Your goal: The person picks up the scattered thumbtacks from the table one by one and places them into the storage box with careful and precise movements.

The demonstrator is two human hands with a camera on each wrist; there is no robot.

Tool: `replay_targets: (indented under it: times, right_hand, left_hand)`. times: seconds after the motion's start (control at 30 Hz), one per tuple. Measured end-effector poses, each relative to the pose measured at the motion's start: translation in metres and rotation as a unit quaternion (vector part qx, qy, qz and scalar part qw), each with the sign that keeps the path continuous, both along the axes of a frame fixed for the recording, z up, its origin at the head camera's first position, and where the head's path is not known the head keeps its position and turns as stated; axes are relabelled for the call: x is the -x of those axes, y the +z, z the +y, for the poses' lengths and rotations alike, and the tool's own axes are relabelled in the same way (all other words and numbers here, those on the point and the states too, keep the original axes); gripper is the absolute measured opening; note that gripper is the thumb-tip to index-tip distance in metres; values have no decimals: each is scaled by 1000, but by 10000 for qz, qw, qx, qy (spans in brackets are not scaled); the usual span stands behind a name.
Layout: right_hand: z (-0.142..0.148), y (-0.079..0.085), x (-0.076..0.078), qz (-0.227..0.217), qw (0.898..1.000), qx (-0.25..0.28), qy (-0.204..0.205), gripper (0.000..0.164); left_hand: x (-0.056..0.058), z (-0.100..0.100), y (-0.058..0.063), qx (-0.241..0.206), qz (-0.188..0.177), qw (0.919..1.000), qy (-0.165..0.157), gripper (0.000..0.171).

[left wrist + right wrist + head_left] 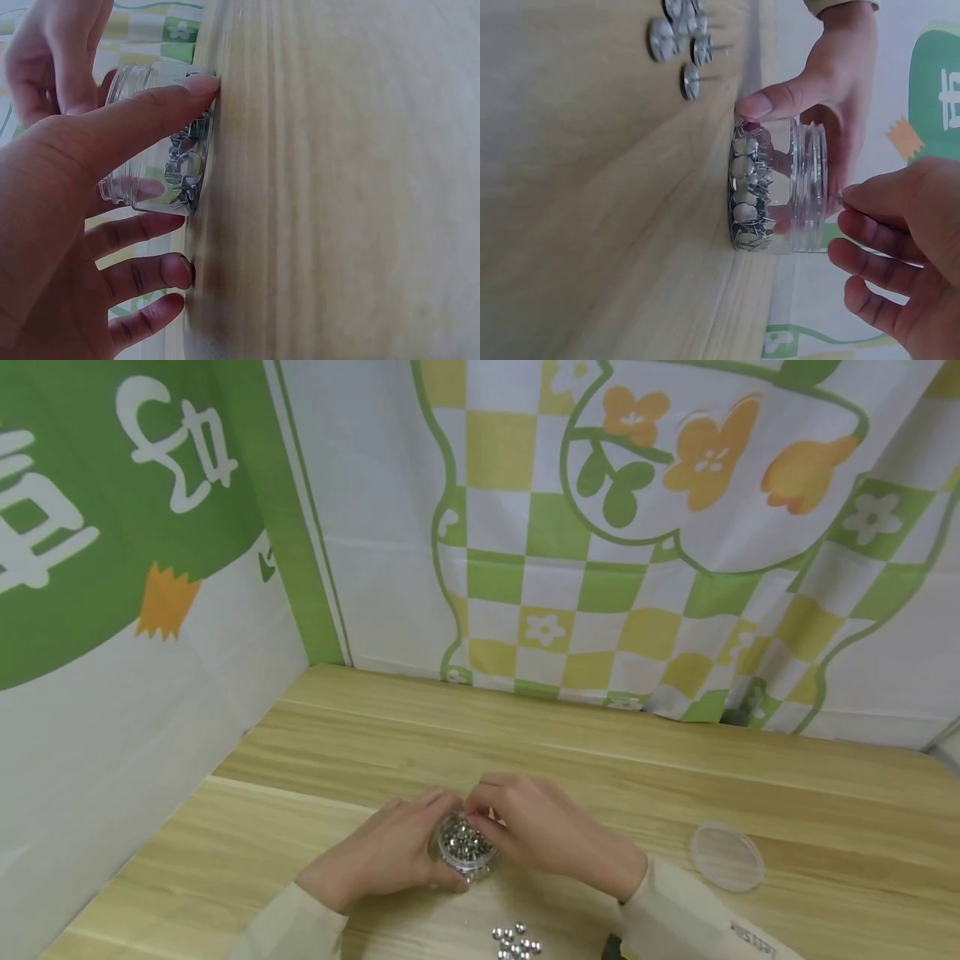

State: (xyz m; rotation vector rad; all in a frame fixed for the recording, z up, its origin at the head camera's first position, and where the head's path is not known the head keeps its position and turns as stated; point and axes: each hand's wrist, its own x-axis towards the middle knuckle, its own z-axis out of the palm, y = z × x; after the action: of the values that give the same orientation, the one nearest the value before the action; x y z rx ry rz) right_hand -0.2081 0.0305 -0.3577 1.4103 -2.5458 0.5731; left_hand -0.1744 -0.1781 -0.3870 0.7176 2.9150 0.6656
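A clear round jar [781,176] stands upright on the wooden table, with a layer of silver thumbtacks [744,191] at its bottom. My left hand [390,847] holds the jar from the left, thumb on the near side and fingers around the far side. Over the open mouth, my right hand [536,822] pinches a small metal thumbtack [841,198] between thumb and index finger. The other right fingers are loosely bent beside the rim. Several loose thumbtacks [517,943] lie in a small group on the table, nearer to me than the jar.
A clear round lid [727,857] lies flat on the table [600,760] to the right. Part of a dark object [612,947] shows at the lower edge, by the right sleeve. Printed curtains [390,527] hang along the table's back and left edges.
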Motion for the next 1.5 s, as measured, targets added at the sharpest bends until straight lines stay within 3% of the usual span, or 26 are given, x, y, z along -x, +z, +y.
replay_targets:
  times: [0.4, 0.63, 0.93, 1.1, 1.3, 1.5]
  right_hand:
    - [-13, 0, 7, -69, 9999, 50, 69, 9]
    - [-7, 0, 5, -60, 10000, -1, -21, 7]
    - [23, 4, -19, -3, 9998, 68, 170, 3]
    - [45, 2, -36, 80, 9998, -55, 165, 5]
    - [65, -3, -53, 194, 9983, -326, 434, 4]
    - [71, -15, -58, 779, 9934, -134, 831, 6]
  left_hand:
    - [0, 0, 0, 19, -156, 9999, 28, 97]
    - [0, 0, 1, 50, -133, 9999, 13, 84]
    - [1, 1, 0, -198, -257, 9995, -28, 76]
    - [0, 1, 0, -300, -311, 9991, 34, 78]
    - [0, 1, -1, -295, -282, 9992, 44, 79]
    - [0, 1, -1, -238, -254, 9994, 11, 79]
